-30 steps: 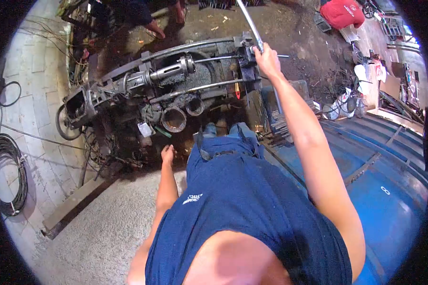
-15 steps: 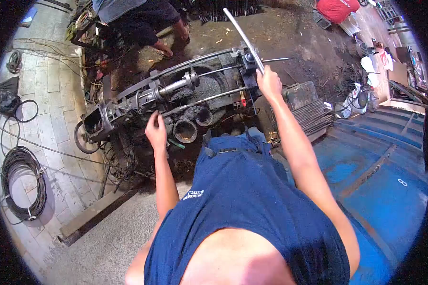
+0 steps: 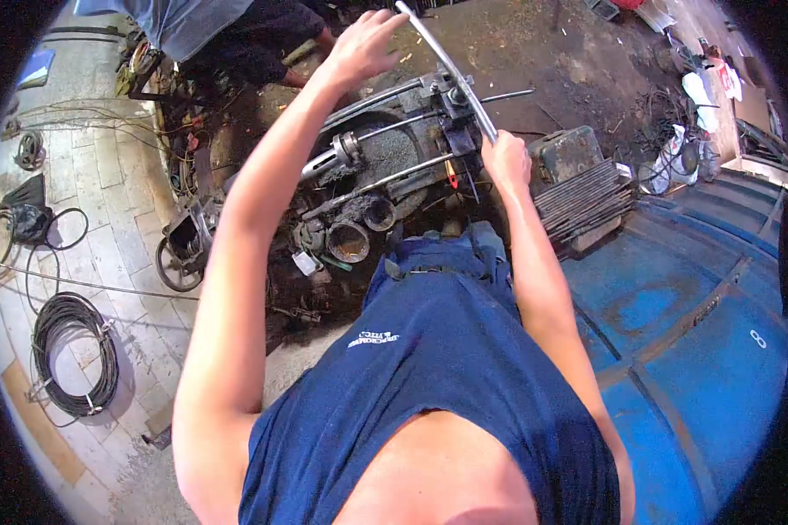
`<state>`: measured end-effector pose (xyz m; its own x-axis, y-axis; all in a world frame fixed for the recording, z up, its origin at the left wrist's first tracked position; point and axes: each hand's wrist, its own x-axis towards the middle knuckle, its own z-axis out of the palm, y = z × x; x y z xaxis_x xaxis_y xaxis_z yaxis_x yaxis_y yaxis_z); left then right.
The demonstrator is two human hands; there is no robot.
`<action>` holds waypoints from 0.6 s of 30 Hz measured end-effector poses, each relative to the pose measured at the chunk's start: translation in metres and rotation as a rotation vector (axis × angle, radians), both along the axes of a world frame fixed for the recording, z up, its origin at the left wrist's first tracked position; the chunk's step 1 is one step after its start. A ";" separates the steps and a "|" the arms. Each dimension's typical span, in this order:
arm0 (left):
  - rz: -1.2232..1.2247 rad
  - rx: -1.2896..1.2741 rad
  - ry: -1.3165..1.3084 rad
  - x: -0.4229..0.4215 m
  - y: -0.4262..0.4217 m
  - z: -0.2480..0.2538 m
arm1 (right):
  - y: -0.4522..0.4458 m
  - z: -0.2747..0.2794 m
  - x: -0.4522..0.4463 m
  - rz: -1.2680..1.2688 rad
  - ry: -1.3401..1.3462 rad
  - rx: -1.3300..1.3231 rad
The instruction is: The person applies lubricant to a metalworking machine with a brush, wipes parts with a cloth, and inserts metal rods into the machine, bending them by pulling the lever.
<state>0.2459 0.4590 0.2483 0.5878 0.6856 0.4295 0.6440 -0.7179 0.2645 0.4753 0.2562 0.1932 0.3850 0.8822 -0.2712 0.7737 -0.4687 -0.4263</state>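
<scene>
My right hand (image 3: 507, 160) is wrapped round the near end of a long, slightly bent metal bar (image 3: 447, 64). The bar crosses the end block (image 3: 453, 107) of a greasy machine with long guide rods. Close to the bar's far end, my left hand (image 3: 365, 47) is stretched out with its fingers apart, holding nothing. A shiny cylinder with a flanged collar (image 3: 348, 150) lies along the machine's middle, partly hidden by my left forearm. Two round pipe ends (image 3: 348, 241) sit below the rods, on my side.
Another person's dark shorts (image 3: 258, 39) show beyond my left arm. A stack of thin rods (image 3: 584, 203) lies right of the machine, beside a blue metal sheet (image 3: 709, 367). A coil of black cable (image 3: 76, 354) rests on the tiled floor at left.
My left hand has moved up and away from the machine's near side towards the bar's far end, fingers spreading. My right hand keeps its grip on the bar. The view has shifted slightly.
</scene>
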 end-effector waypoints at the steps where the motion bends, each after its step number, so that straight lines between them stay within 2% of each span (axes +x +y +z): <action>1: -0.059 -0.122 0.229 0.019 0.017 0.000 | 0.001 0.000 0.000 0.001 0.011 0.006; 2: -0.123 -0.243 0.458 0.033 0.032 -0.005 | 0.002 0.001 0.000 0.000 0.021 0.011; 4: -0.228 0.051 0.765 0.059 0.053 -0.013 | 0.003 -0.002 0.001 -0.018 0.036 0.022; 5: -0.350 0.022 0.764 0.063 0.065 -0.015 | 0.004 -0.003 0.002 -0.011 0.033 0.034; 6: -0.376 -0.109 1.017 0.081 0.065 0.013 | 0.004 -0.003 0.002 -0.006 0.028 0.045; 7: -0.449 0.126 0.909 0.077 0.096 -0.037 | 0.004 -0.005 0.003 0.015 0.004 0.037; 8: -0.469 -0.049 0.927 0.067 0.144 -0.097 | 0.005 -0.006 0.004 0.038 -0.006 0.020; 9: -0.342 -0.164 0.914 0.075 0.130 -0.083 | 0.006 -0.009 0.005 0.037 0.000 0.030; 10: -0.381 -0.090 0.960 0.075 0.125 -0.075 | 0.006 -0.010 0.006 0.038 0.005 0.039; 11: -0.457 -0.040 0.831 0.064 0.138 -0.097 | 0.006 -0.011 0.007 0.051 0.010 0.034; 12: -0.473 -0.043 0.833 0.060 0.136 -0.101 | 0.006 -0.009 0.007 0.037 0.014 0.025; 15: -0.314 -0.101 0.887 0.063 0.134 -0.108 | 0.009 -0.007 0.008 0.060 0.028 -0.001; 18: -0.335 -0.048 0.806 0.060 0.127 -0.100 | 0.009 -0.009 0.008 0.058 0.026 0.000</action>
<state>0.3058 0.5857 0.1482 0.8738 0.4289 -0.2291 0.4049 -0.9027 -0.1455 0.4836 0.2650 0.1840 0.3262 0.9026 -0.2810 0.7880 -0.4238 -0.4465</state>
